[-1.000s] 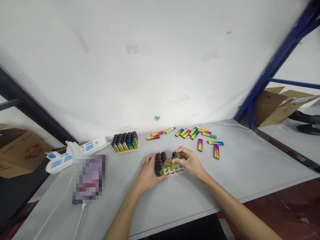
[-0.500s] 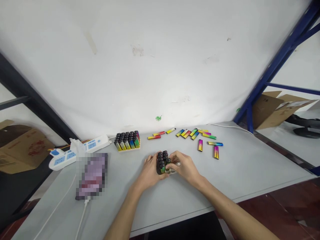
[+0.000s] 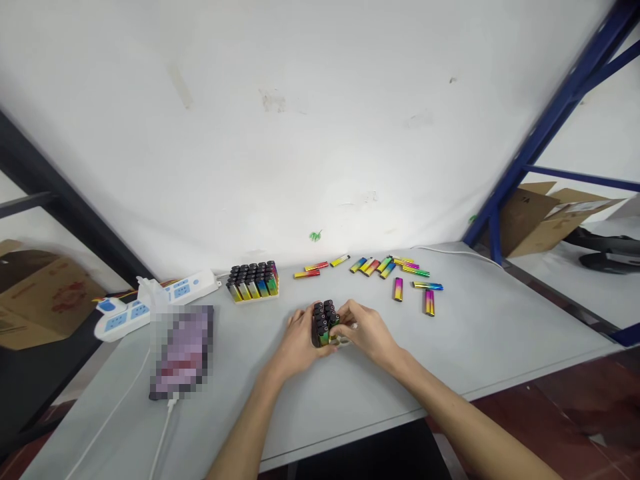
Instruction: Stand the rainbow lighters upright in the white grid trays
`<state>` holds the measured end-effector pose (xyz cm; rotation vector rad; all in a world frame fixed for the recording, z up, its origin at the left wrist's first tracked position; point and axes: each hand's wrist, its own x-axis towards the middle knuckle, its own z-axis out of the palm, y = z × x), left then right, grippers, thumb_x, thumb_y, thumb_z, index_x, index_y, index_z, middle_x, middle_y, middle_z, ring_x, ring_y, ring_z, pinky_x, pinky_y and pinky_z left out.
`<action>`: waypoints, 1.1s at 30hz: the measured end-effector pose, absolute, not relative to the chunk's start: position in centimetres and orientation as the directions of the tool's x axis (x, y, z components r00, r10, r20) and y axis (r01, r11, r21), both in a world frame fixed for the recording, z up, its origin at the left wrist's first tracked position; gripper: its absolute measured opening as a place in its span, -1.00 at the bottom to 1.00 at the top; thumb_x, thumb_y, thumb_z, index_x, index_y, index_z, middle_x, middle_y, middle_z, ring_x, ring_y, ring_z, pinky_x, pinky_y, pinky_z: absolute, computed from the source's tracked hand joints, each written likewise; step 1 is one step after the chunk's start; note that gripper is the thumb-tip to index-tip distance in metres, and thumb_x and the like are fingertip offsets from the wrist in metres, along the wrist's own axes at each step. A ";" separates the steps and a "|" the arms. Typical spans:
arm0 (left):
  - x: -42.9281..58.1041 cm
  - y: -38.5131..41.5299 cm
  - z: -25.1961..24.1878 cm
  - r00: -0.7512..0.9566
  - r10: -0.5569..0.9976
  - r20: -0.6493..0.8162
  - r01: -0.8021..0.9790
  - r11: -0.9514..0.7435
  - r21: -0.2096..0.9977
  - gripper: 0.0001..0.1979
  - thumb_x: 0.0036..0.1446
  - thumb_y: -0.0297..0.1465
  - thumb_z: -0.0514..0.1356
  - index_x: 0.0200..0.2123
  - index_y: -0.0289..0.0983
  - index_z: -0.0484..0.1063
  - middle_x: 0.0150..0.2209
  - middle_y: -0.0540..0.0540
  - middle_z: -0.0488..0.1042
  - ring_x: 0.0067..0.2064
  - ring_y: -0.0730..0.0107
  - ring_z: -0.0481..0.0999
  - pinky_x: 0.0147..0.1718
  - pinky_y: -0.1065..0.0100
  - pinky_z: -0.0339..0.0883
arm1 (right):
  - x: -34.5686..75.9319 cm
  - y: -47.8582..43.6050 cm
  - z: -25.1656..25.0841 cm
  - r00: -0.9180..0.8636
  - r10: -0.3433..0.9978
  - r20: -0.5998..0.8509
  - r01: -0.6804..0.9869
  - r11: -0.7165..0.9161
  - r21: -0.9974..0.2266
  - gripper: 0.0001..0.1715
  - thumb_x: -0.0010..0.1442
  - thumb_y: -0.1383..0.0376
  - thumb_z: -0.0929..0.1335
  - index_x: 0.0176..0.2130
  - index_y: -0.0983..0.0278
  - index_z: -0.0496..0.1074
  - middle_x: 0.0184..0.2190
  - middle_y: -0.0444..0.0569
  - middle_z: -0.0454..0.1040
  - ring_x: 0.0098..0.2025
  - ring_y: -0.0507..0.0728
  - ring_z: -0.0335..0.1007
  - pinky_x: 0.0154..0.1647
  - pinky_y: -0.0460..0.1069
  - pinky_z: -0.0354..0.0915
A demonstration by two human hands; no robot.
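My left hand (image 3: 299, 341) is wrapped around the left side of a small white tray (image 3: 345, 341). Two columns of upright lighters (image 3: 320, 313) with black tops stand in that tray, and its right part shows bare holes. Between thumb and fingers of my right hand (image 3: 369, 333) is a lighter (image 3: 335, 321), upright among the others at the front of the second column. Its lower end is hidden, so I cannot tell how deep it sits. To the left, a full tray of lighters (image 3: 253, 283) stands by the wall.
Several loose lighters (image 3: 398, 289) in bright metallic colours lie along the back and right of the grey table (image 3: 490, 333). On the left are a white power strip (image 3: 155, 308), a blurred purple object (image 3: 183, 353) and a white cable (image 3: 164, 427). A blue metal frame (image 3: 494, 233) borders the right.
The view has shifted slightly. My right hand keeps its pinch on the lighter, which appears slightly lower and closer to its neighbours. My left hand stays on the tray.
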<state>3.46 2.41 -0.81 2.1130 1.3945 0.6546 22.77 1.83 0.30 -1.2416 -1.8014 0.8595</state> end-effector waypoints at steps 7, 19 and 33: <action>3.3 2.6 -1.3 0.358 0.926 0.117 0.681 -0.345 0.646 -0.19 -0.09 -0.26 0.42 0.23 -0.19 0.20 0.14 -0.20 0.42 0.18 -0.09 0.34 0.13 0.03 0.17 | 22.9 1.5 0.1 -0.260 0.954 0.149 0.412 0.249 -0.876 -0.76 0.11 0.24 0.45 -0.32 0.16 0.30 -0.35 -0.14 0.56 -0.32 0.11 0.50 -0.28 0.00 0.36; 3.3 2.5 -1.3 0.335 0.937 0.094 0.692 -0.313 0.650 -0.13 -0.06 -0.24 0.41 0.29 -0.24 0.15 0.21 -0.25 0.37 0.27 -0.09 0.27 0.23 0.01 0.10 | 33.0 6.8 0.2 0.310 0.935 0.172 0.932 -0.263 -0.249 -0.52 0.37 0.10 0.20 0.07 0.35 0.39 0.04 0.32 0.44 0.08 0.41 0.37 -0.14 0.12 0.26; 3.4 2.6 -1.5 0.328 0.940 0.095 0.695 -0.309 0.649 -0.07 -0.06 -0.25 0.41 0.32 -0.26 0.08 0.27 -0.26 0.30 0.31 -0.08 0.21 0.26 0.03 0.07 | 30.2 6.1 -1.0 -0.117 0.993 0.022 0.579 0.087 -0.811 -0.74 0.29 0.28 0.19 -0.01 0.21 0.22 -0.22 -0.07 0.50 -0.38 0.08 0.42 -0.27 0.00 0.29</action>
